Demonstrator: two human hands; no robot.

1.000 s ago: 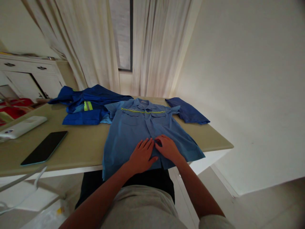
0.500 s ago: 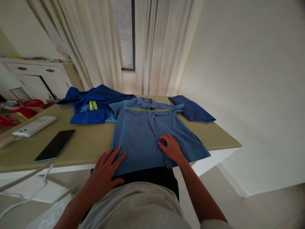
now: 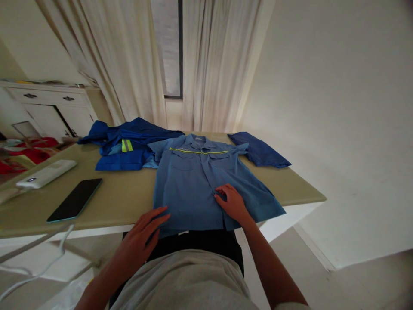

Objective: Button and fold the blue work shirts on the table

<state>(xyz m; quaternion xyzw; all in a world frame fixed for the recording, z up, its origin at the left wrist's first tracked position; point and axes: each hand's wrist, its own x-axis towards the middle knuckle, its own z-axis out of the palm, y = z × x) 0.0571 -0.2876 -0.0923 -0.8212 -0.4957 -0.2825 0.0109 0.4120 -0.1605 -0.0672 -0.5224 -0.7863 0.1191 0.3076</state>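
A light blue work shirt (image 3: 193, 181) with a yellow reflective stripe lies face up on the beige table (image 3: 122, 193), its hem hanging over the near edge. My right hand (image 3: 230, 202) rests flat on the shirt's front near the button placket, fingers together and stretched. My left hand (image 3: 142, 234) is at the shirt's lower left corner by the table edge, fingers stretched out and touching the hem.
A dark blue jacket (image 3: 125, 146) lies heaped at the back left, and a folded dark blue garment (image 3: 261, 150) at the back right. A black phone (image 3: 75, 200) and a white remote-like device (image 3: 47, 174) sit on the left. A white cabinet (image 3: 48, 107) and curtains stand behind.
My left hand has left the shirt's middle and slid down-left to the hem corner at the table edge. My right hand has stayed on the shirt's front.
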